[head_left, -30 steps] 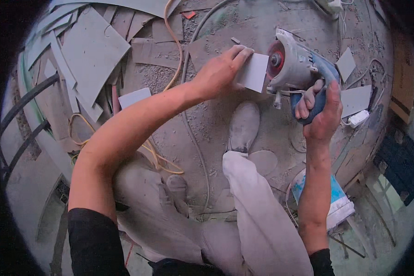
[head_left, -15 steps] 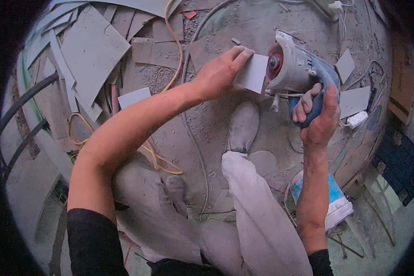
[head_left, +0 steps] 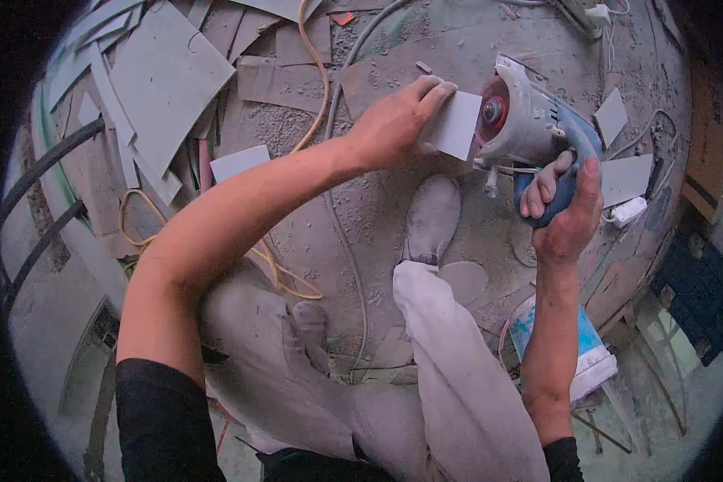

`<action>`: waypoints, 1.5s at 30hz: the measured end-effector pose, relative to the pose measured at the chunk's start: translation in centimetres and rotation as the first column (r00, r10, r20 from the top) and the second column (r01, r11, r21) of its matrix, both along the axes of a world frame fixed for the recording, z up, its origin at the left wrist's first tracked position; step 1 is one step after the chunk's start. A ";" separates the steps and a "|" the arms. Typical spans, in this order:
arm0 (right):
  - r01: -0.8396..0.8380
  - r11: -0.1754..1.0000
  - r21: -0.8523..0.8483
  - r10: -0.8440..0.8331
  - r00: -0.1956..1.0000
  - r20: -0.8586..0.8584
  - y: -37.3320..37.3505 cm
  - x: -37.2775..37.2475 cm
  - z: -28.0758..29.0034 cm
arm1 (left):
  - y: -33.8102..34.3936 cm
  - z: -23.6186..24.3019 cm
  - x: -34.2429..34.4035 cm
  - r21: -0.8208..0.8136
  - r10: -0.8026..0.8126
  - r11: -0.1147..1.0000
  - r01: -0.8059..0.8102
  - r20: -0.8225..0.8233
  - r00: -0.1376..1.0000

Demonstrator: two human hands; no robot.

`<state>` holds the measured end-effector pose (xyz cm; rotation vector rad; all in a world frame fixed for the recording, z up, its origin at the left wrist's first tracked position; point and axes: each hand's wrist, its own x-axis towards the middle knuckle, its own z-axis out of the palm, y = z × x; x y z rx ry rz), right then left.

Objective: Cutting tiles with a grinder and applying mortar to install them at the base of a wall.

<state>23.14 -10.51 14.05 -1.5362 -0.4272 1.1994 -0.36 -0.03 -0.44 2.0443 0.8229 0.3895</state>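
Note:
My left hand (head_left: pixel 406 115) pinches a small white tile piece (head_left: pixel 459 127) by its far left edge, fingers over the top. Close against the tile's right edge is the reddish disc (head_left: pixel 492 110) of a hand-held circular saw (head_left: pixel 530 120). A dusty pale guard covers part of the disc, and the saw has a blue handle. My right hand (head_left: pixel 566 197) is wrapped round that handle from below. Whether the disc touches the tile or spins, I cannot tell. Both tile and saw are held above the dusty floor.
Large pale tile sheets and offcuts (head_left: pixel 165 88) lie at the far left. A grey cable (head_left: pixel 333 120) and a yellow-orange cord (head_left: pixel 315 56) cross the floor. My dusty shoe (head_left: pixel 434 213) is below the tile. At right are more offcuts (head_left: pixel 627 178), a white power strip (head_left: pixel 628 211) and a blue-white bucket (head_left: pixel 590 351).
The whole view has shifted slightly. Tile and saw, both still in my hands, sit a little further right, with the disc still beside the tile's edge.

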 end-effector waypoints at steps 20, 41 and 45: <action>-0.051 0.999 -0.002 0.051 0.998 -0.026 -1.1 0.8 -0.7 | 0.0 -0.2 0.3 0.038 0.019 0.999 -0.020 0.034 0.999; -0.006 1.000 -0.016 0.005 0.999 -0.054 -2.3 0.4 -0.5 | -0.1 -0.5 0.1 0.058 -0.010 0.998 0.011 -0.012 1.000; 0.024 0.999 -0.021 -0.025 0.998 -0.062 -2.3 0.3 -0.4 | -0.1 -0.8 0.0 0.067 -0.014 0.998 0.014 -0.006 1.000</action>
